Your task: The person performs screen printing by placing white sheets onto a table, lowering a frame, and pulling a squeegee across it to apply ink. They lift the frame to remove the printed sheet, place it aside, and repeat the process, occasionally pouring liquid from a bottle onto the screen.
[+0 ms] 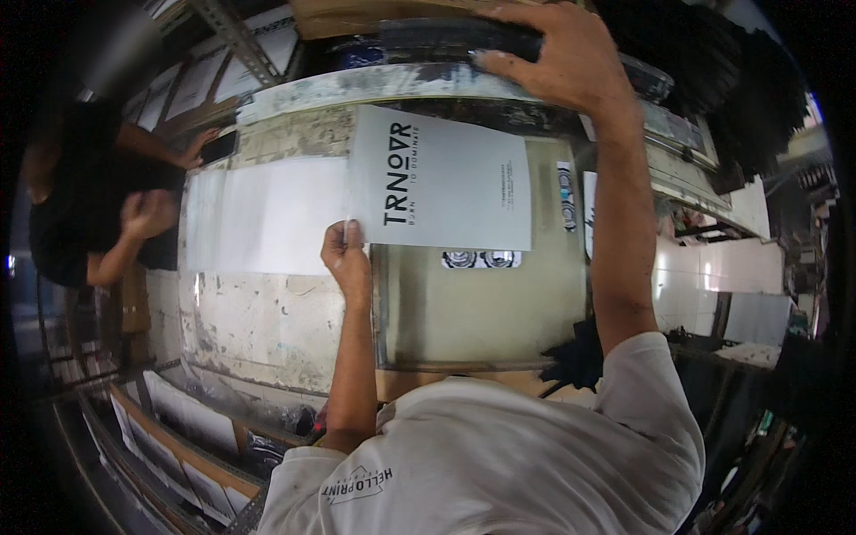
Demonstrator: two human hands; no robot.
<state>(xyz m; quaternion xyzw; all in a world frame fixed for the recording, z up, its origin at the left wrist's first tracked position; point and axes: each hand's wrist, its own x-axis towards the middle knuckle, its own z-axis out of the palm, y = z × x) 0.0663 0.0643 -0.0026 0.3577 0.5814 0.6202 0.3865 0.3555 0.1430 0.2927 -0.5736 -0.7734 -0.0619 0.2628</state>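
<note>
The left hand (346,257) is closed, thumb on top, on the lower left corner of one printed sheet (459,192); the right hand (571,58) is at the desk's far side, thumb and fingers spread around the end of a dark bar (446,37), though I cannot tell whether it grips. One plain white sheet (267,214) lies on the desk (259,312), left of the printed sheet. The latter covers the upper part of one framed screen (481,312), partly hiding two round emblems (481,259). A dark cloth (575,357) lies at the screen's near right corner. One co-worker (80,196) stands at left. The printed sheet lies right of the left hand, below and left of the right.
</note>
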